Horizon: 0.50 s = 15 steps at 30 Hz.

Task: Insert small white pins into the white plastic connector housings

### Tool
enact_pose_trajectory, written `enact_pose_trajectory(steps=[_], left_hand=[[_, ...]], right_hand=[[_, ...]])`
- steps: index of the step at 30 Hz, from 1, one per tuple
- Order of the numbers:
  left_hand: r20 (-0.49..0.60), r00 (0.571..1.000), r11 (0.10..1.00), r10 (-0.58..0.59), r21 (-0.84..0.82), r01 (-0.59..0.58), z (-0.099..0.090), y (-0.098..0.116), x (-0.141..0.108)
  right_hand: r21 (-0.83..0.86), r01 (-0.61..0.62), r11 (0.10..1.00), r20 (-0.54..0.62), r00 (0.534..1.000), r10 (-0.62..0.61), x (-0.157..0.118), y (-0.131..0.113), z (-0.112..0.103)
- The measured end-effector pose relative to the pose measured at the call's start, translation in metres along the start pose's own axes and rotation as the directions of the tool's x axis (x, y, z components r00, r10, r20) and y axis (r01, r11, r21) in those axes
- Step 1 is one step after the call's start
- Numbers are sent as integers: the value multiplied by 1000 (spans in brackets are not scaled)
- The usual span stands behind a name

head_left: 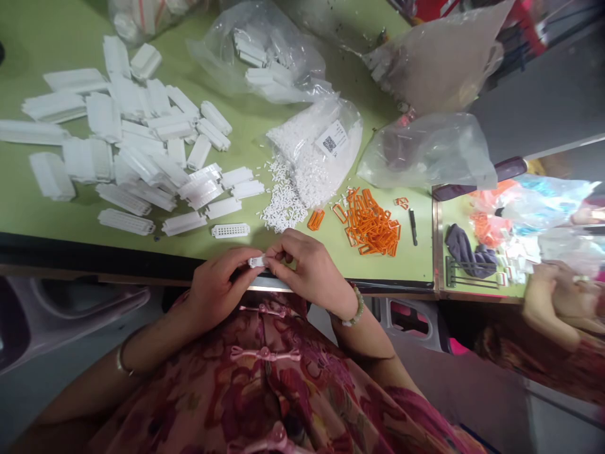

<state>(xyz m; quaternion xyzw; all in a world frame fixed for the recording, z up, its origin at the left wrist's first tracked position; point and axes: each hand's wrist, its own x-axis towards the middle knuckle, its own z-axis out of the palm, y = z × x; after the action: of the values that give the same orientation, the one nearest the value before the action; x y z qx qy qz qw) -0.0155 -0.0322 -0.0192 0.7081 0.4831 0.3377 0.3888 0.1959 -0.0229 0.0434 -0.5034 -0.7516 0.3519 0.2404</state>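
Small white part [257,261], one, pinched by your left hand [218,280] at one end, your right hand [309,268] at the other: best kept steady, under light, even pressure.

White plastic part [256,261]: small, pale, mostly covered by fingers; surface detail too small to resolve. Pose: visible portion roughly crosswise, one end pinched in left hand [215,284], fingertips of right hand [307,265] at other end. Location: front edge of table [411,266]; contact with tabletop indeterminate.
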Motion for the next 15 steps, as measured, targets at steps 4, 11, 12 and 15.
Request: enact_pose_trajectory(steps=[4,11,12,15], left_hand=[[37,999,999,39,-3,-39,0,-3,-1],[102,993,998,-59,-16,61,-5,3,0],[109,992,998,-61,-12,63,-4,3,0],[127,992,999,-28,-13,30,-3,1,1]], right_hand=[[77,-62,995,68,996,56,1,9,1],[253,-91,963,103,992,67,-5,23,1],[248,-89,965,94,993,67,-6,23,1],[224,-71,972,76,996,55,-6,22,5]])
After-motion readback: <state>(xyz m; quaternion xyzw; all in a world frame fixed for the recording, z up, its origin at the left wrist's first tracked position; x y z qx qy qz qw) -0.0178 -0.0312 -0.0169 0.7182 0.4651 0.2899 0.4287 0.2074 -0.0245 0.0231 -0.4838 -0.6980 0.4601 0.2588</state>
